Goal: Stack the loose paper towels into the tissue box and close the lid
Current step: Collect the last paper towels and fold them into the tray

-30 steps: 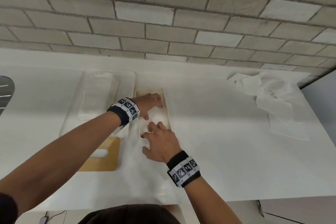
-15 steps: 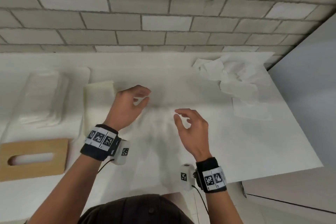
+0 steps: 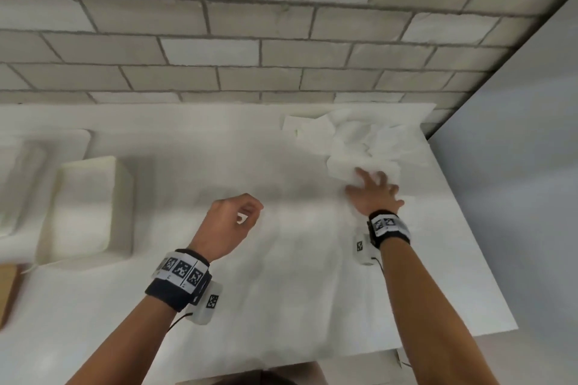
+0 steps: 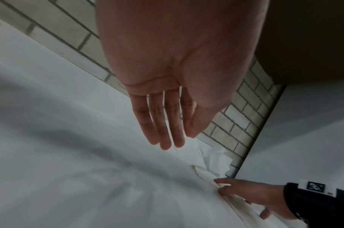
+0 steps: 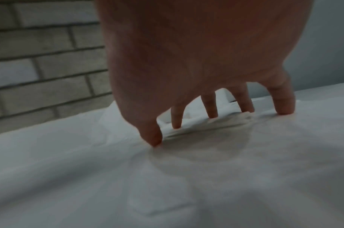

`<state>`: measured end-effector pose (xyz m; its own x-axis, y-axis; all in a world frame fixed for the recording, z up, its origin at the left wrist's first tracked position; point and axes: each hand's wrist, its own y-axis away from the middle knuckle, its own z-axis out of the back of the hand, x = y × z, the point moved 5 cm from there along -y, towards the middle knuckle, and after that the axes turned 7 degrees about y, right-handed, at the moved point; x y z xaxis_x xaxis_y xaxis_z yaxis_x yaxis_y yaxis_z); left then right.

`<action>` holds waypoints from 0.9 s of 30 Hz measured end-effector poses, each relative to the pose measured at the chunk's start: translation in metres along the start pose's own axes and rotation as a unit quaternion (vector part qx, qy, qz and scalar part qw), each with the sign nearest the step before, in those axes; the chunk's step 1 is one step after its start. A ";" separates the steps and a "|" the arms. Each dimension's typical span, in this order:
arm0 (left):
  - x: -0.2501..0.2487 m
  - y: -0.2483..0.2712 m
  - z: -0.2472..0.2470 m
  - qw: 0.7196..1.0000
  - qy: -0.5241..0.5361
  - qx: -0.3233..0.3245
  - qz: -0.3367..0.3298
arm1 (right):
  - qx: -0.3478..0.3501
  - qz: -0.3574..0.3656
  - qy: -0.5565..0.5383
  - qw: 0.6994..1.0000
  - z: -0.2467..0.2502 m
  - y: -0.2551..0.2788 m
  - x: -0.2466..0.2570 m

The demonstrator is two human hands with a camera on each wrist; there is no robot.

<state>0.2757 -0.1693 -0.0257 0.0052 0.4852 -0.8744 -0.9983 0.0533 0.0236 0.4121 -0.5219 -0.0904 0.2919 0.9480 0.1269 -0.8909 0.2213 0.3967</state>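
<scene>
Two bare hands work over one white table (image 3: 281, 306) set against a pale brick wall (image 3: 281, 40). The right hand (image 3: 373, 194) lies spread, fingertips (image 5: 212, 114) pressing down on the near edge of one loose pile of paper towels (image 3: 359, 144); the sheets overlap too much to count. That pile sits at the table's far right corner, close to the wall and the right edge. The left hand (image 3: 230, 223) hangs above the table's middle, released, fingers relaxed, holding nothing. One open tissue box (image 3: 90, 209) stands at the left, well apart from the pile. One wooden lid (image 3: 7, 287) shows at the left border. Bare tabletop stretches between box and pile.
</scene>
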 end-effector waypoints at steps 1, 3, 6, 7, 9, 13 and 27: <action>0.000 -0.010 -0.005 1.000 -0.014 0.005 -0.004 | -0.001 0.016 0.017 1.000 -0.006 0.005 0.008; 0.001 -0.030 -0.018 0.998 -0.055 0.012 -0.021 | -0.017 0.052 0.050 0.997 -0.023 0.027 0.028; 0.004 -0.049 -0.052 0.992 -0.107 0.050 -0.035 | -0.030 0.113 0.078 0.990 -0.051 0.073 0.059; 0.007 -0.052 -0.065 0.990 -0.124 0.061 -0.042 | -0.030 0.130 0.073 0.988 -0.053 0.085 0.067; 0.016 -0.055 -0.090 0.984 -0.153 0.082 -0.046 | -0.044 0.165 0.045 0.984 -0.040 0.094 0.079; 0.040 -0.057 -0.108 0.958 -0.249 0.140 -0.025 | -0.280 0.181 -0.005 0.943 0.045 0.061 0.090; 0.039 -0.044 -0.064 0.974 -0.222 0.036 -0.039 | 0.077 0.214 0.099 0.969 -0.008 -0.018 0.134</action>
<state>0.3163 -0.2085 -0.0920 0.1219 0.8059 -0.5793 -0.9873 0.1585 0.0127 0.4640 -0.3968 -0.0879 -0.1792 0.9738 0.1397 -0.8491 -0.2248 0.4781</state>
